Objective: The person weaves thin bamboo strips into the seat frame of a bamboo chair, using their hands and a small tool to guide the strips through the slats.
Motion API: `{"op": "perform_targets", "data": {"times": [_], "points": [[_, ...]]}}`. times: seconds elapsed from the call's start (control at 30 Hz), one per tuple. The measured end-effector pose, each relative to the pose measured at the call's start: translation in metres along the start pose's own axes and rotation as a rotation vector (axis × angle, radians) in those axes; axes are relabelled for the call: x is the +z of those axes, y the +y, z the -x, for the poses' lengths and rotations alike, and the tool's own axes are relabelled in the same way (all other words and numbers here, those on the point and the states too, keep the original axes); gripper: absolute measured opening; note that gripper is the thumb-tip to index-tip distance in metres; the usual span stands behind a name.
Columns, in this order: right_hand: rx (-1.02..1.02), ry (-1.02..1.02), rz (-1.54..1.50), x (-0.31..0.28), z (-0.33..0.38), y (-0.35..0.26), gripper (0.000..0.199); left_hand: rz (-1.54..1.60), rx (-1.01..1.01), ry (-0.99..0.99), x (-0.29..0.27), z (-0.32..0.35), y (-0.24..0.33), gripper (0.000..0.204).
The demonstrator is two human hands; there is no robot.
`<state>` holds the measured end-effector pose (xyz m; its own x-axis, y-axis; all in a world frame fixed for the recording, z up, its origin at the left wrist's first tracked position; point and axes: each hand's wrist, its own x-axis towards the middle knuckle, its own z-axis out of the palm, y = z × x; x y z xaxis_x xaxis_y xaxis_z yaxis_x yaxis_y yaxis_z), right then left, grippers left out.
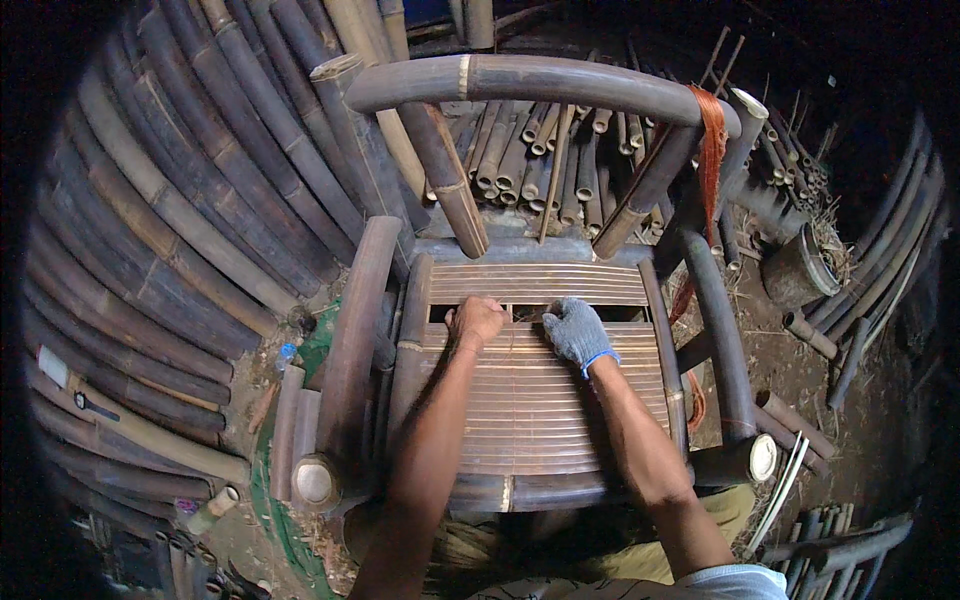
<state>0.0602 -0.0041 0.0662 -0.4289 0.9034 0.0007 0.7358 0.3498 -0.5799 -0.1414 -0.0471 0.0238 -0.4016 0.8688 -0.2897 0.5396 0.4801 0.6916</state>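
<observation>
A dark bamboo chair [500, 490] stands right in front of me, and its seat is made of thin bamboo slats [545, 430]. Across the seat runs a dark gap [630, 313] between the far slats [540, 283] and the near ones. My bare left hand [478, 322] is closed at the left part of this gap, fingers curled over the edge of the near slats. To its right, my right hand [577, 332], in a grey knit glove with a blue cuff, is closed on the same edge. The fingertips of both hands are hidden.
Thick bamboo poles [190, 190] lean along the left. Behind the chair lie many cut bamboo pieces [540, 160]. Orange twine [710, 140] hangs from the chair's top rail [560, 78]. A bucket [800, 268] lies tipped at the right, and a green sheet [268, 480] lies at the left.
</observation>
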Motion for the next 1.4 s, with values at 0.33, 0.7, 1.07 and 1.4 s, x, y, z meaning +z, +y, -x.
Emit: {"op": "perform_targets", "data": {"times": [0.33,0.7,1.07,1.4], "points": [[-0.002,0.343,0.135,-0.021,0.033,-0.007,0.039,0.258,0.143,0.201,0.003,0.013,0.002,0.023],[-0.457,0.332,-0.019,0.004,0.041,-0.051,0.038,0.843,-0.131,-0.471,-0.065,0.04,0.025,0.014],[-0.227,0.126,-0.484,-0.042,0.111,-0.049,0.018,0.686,-0.163,-0.335,-0.066,0.049,0.023,0.016],[-0.046,1.348,-0.172,-0.251,0.371,0.092,0.026,0.486,0.218,0.095,-0.013,-0.009,-0.017,0.043]]}}
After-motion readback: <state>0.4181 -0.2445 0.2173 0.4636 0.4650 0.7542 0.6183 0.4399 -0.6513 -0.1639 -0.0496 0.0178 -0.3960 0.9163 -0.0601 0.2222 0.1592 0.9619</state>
